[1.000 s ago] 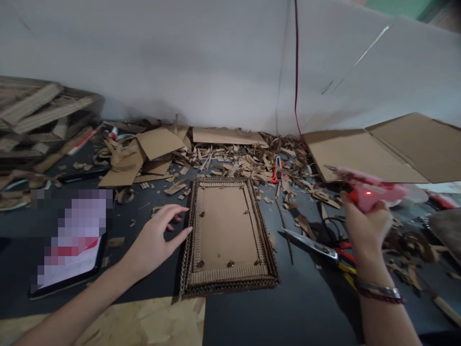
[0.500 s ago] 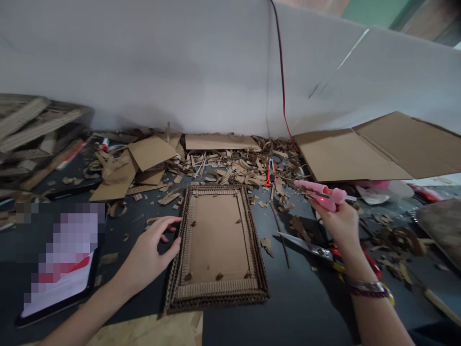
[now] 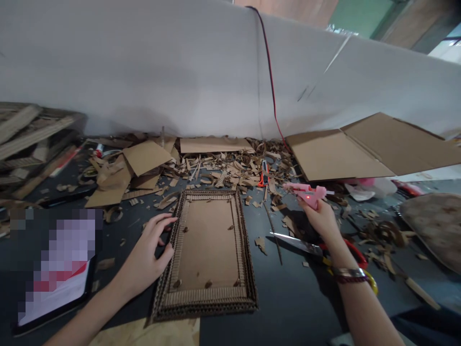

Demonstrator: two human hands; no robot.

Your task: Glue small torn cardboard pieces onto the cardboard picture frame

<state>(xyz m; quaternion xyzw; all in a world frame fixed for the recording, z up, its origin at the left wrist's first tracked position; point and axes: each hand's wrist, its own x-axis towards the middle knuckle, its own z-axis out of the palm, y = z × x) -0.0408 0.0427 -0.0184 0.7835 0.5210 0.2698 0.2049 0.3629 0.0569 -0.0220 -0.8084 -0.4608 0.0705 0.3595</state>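
Observation:
A rectangular cardboard frame [image 3: 211,240] lies flat on the dark table, its border built of corrugated strips, with several small brown bits along the inner edges. My left hand [image 3: 149,254] rests at its left side, fingers apart, the fingertips touching or nearly touching the border. My right hand [image 3: 322,218] is wrapped round a pink glue gun [image 3: 309,192] with a red light lit on it. The gun's nozzle points left, well to the right of the frame's top corner. Beneath my right forearm lie scissors [image 3: 298,242] with red and yellow handles, partly hidden.
Cardboard scraps [image 3: 234,168] are heaped along the wall, with an orange utility knife [image 3: 264,173] among them. A folded cardboard sheet [image 3: 342,154] leans at the back right. At the left lie a tablet [image 3: 61,274], partly pixelated, and stacked cardboard strips [image 3: 29,134]. A patterned cushion-like item [image 3: 432,226] is far right.
The whole view has shifted slightly, so things appear further left. My right hand still grips the glue gun, and my left hand stays beside the frame.

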